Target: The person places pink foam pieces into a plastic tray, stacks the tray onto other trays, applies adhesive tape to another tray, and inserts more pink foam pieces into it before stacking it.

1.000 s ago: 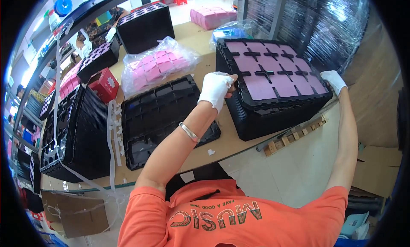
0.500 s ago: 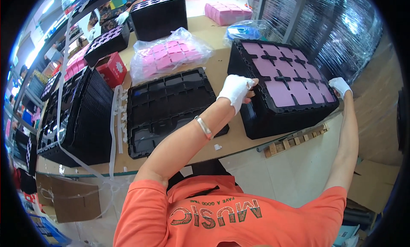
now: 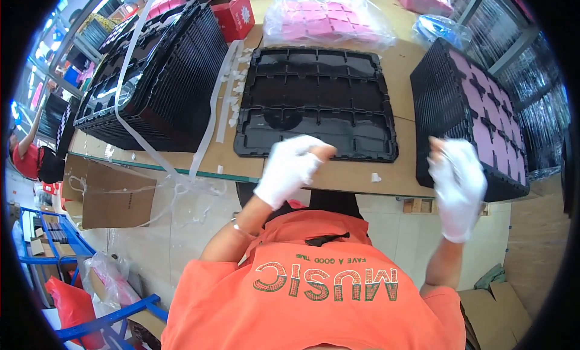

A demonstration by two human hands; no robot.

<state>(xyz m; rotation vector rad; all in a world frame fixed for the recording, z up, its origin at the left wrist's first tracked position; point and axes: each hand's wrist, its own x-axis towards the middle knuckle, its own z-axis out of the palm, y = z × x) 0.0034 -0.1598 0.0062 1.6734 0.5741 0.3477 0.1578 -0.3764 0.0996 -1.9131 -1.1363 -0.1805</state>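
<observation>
A black plastic tray (image 3: 314, 95) with molded compartments lies flat on the table before me. My left hand (image 3: 293, 167), in a white glove with bare fingertips, hovers by its front edge with the fingers curled in and nothing seen in them. At the right stands a tall stack of black trays (image 3: 444, 90), its top one filled with pink pads (image 3: 483, 105). My right hand (image 3: 459, 184), gloved alike, is in front of this stack's near side. Its fingers are also curled, slightly blurred, and I see nothing between them.
Another stack of black trays (image 3: 175, 72) stands at the left, white strapping (image 3: 124, 84) hanging across it. Farther back are a red box (image 3: 232, 17), a clear bag of pink pads (image 3: 326, 20) and a blue plastic bag (image 3: 441, 29). A cardboard box (image 3: 118, 196) sits below the table's left end.
Both hands have come off the pink-topped stack, moving left and back toward my body. My view has turned, so the tray on the table now appears centered.
</observation>
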